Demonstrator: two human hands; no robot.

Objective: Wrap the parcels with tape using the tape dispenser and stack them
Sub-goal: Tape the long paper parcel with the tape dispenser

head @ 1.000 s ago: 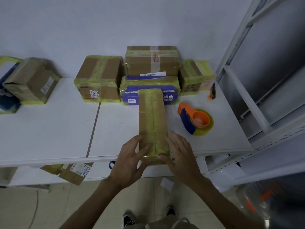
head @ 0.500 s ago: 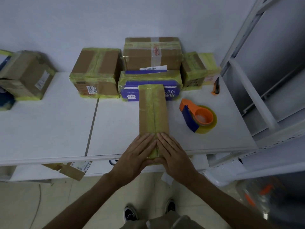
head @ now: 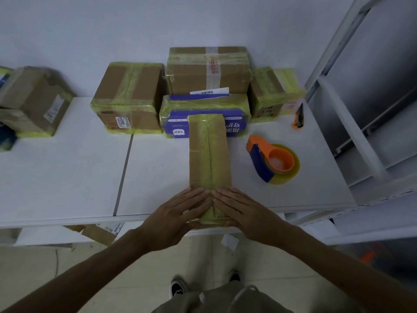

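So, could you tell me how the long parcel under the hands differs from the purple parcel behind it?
The long parcel is plain brown cardboard; the purple parcel has a printed purple face. The long parcel runs away from the person; the purple parcel lies crosswise. The left hand and right hand press flat on the long parcel; neither hand touches the purple parcel. Both are wrapped in yellowish tape.

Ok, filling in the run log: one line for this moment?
left hand: pressing long parcel | right hand: pressing same | tape dispenser: on table, untouched
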